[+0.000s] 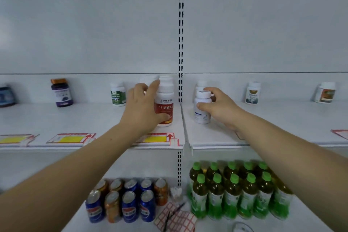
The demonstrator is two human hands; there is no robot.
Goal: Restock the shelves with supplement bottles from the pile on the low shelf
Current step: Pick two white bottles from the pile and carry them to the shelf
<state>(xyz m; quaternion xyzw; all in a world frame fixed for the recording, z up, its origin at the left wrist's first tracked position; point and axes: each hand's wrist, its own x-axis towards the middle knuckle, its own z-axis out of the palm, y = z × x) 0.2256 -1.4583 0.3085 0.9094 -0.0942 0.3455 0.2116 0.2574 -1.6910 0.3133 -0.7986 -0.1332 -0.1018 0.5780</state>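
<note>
A white shelf carries supplement bottles spaced along its back. Left of the slotted upright stand a dark jar, a purple bottle with a copper cap and a green-labelled one; right of it, two more white bottles. Below, ten green-capped tea bottles stand in two rows beside nine soda cans. Both arms reach forward over the shelf edge. The left hand curls its grip round a red-labelled bottle, white-capped and upright, with more white bottles behind it. The right hand holds a white bottle, thumb across its front, just right of the upright.
</note>
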